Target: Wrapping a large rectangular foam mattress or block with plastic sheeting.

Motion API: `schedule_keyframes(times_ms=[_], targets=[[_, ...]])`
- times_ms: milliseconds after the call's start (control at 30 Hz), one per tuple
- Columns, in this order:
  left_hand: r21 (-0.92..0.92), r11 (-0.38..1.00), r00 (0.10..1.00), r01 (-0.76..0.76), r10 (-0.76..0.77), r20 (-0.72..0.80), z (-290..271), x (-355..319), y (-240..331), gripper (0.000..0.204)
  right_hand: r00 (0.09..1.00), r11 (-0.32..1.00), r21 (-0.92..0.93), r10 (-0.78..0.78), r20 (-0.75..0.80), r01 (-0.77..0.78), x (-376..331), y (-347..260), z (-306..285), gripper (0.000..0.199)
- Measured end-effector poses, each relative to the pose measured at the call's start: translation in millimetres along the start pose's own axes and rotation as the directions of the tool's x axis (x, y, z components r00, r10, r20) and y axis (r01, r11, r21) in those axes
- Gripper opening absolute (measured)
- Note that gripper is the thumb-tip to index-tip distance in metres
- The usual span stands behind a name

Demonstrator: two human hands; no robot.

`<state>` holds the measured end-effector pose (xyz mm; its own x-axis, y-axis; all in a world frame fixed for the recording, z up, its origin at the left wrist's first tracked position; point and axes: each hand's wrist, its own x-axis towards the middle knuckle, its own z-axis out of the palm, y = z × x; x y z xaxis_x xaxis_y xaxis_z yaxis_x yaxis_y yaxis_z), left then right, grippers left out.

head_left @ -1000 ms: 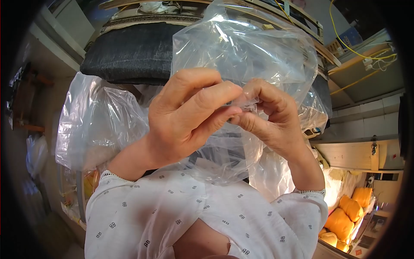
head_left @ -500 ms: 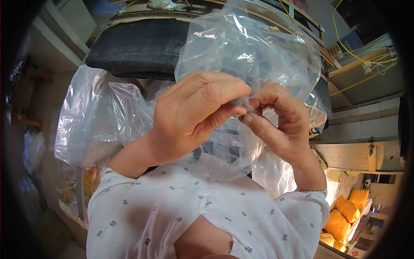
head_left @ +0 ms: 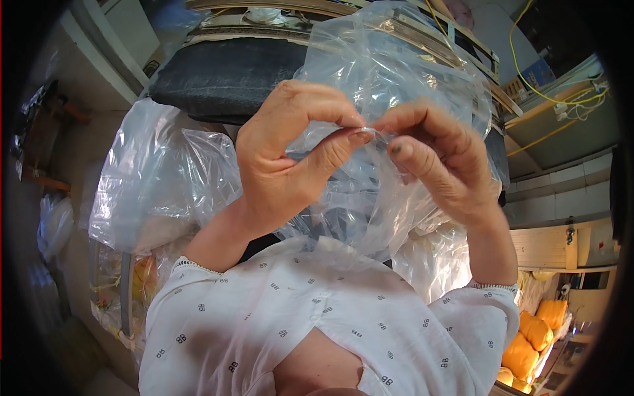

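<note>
A large clear plastic bag [head_left: 389,72], crinkled and shiny, drapes over the bench in front of me and falls towards my lap. The thumb and index finger of my left hand [head_left: 290,145] pinch a gathered edge of it at chest height. Close on the right is my right hand [head_left: 449,158], with its index fingertip at the same edge. Its thumb stands off from the index finger, leaving a gap, and the hand is slightly blurred. More of the clear plastic hangs below both hands.
A black padded cushion [head_left: 224,76] lies across the bench behind the hands. Another sheet of clear plastic [head_left: 152,178] hangs at the left over a metal frame. Wooden rails [head_left: 456,46] run along the back. Yellow cable [head_left: 548,99] and orange bundles [head_left: 522,350] are at the right.
Both hands have risen a little. My right thumb has come away from the index finger and the plastic, while the left hand keeps its pinch. The view has shifted slightly.
</note>
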<state>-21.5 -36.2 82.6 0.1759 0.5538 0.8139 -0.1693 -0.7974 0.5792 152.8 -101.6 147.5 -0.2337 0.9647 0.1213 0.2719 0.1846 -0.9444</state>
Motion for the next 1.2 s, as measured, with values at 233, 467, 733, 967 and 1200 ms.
schedule_keyframes(times_ms=[233,467,733,967,1200], targets=[[-0.123,0.99,0.998,0.068,-0.068,0.005,-2,6,-2,0.014,0.955,0.978,0.196,-0.123,0.27,0.071,4,8,-13,0.016],[-0.444,0.819,0.931,0.362,-0.338,0.137,-7,18,2,0.013,0.967,0.89,0.398,0.151,0.203,-0.223,1,-6,-24,0.014],[-0.381,0.868,0.948,0.317,-0.294,0.12,0,12,5,0.017,0.986,0.999,0.024,-0.048,0.16,0.045,3,5,-18,0.041],[-0.348,0.898,0.962,0.269,-0.266,0.055,2,4,-4,0.017,0.958,0.884,-0.37,-0.258,0.127,0.287,9,3,-7,0.042],[-0.398,0.905,0.977,0.15,-0.197,-0.079,-10,-12,-2,0.016,0.699,0.323,-0.816,-0.702,0.134,0.48,66,4,-35,0.037]])
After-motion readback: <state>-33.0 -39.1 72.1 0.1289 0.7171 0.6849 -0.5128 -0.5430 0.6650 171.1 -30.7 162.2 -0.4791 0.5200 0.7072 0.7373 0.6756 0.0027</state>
